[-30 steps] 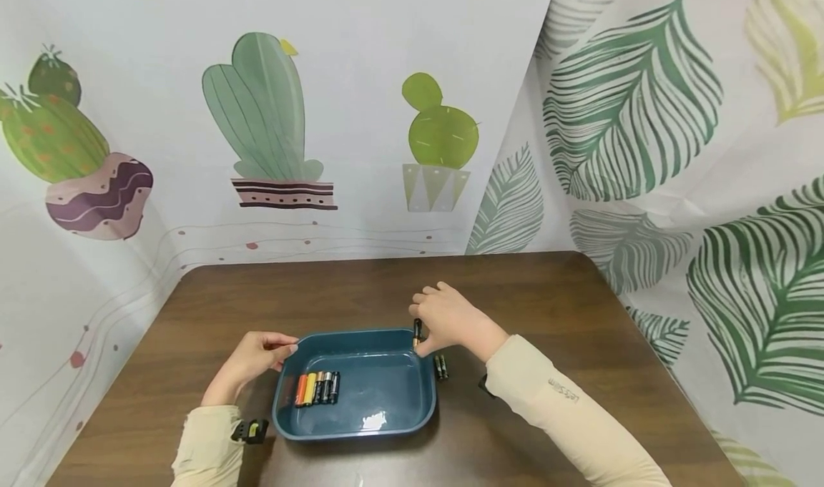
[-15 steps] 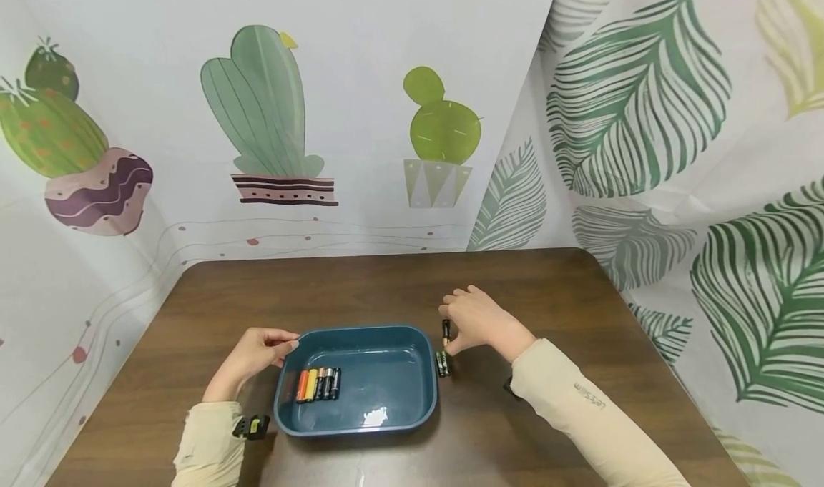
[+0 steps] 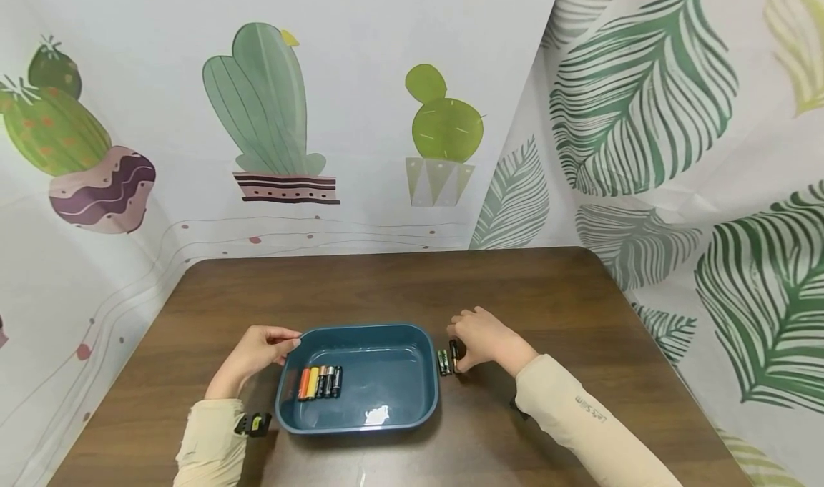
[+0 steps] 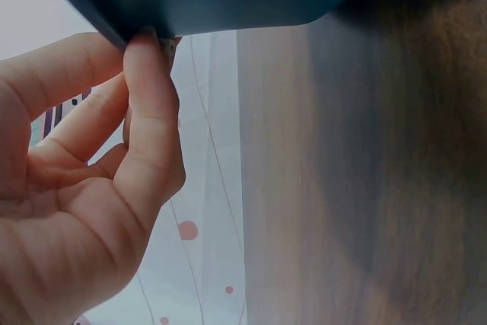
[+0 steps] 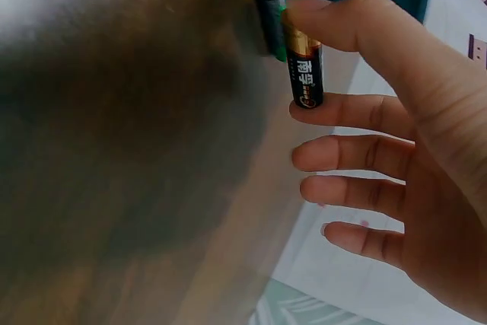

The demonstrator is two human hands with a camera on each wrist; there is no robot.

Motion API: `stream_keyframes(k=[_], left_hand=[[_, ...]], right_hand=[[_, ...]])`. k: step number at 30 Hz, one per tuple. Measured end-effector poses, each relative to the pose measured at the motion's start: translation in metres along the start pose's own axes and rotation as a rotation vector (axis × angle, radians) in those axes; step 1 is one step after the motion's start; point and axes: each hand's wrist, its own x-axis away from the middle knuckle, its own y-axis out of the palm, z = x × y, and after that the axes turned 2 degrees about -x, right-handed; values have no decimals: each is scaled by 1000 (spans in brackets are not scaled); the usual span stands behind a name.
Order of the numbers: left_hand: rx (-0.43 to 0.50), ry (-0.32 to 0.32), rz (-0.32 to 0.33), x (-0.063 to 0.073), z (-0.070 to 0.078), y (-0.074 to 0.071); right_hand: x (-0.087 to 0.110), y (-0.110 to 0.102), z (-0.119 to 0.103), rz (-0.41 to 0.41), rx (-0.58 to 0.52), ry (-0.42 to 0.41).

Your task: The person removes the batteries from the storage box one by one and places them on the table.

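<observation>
A blue tray (image 3: 386,376) sits on the table with a row of batteries along its left side: an orange one (image 3: 304,385), a yellow one (image 3: 312,383) and several dark ones (image 3: 329,382). My left hand (image 3: 256,351) pinches the tray's far left corner between thumb and index finger. To the right of the tray, my right hand (image 3: 488,338) holds a black and gold battery (image 5: 306,74) end to end between thumb and index finger, the other fingers spread apart. Just left of that battery lie two green and black batteries (image 3: 444,362), side by side.
The brown wooden table (image 3: 360,287) reaches back to a wall cloth (image 3: 367,115) printed with cacti and leaves. A dark strap device (image 3: 254,424) is worn at the left wrist.
My right hand has carried the black and gold battery from over the tray's far right corner, rightward and down, to beside the two green and black batteries. The left hand stays at the rim.
</observation>
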Motion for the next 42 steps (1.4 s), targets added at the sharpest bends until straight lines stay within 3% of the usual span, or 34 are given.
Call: stream_keyframes(k=[7,42], left_hand=[[-6,4,2,0,2,1],[-12,-3,10,0,-1,1]], right_hand=[[-1,9,-2,8,17,-11],[1,15,-2,7,8,-8]])
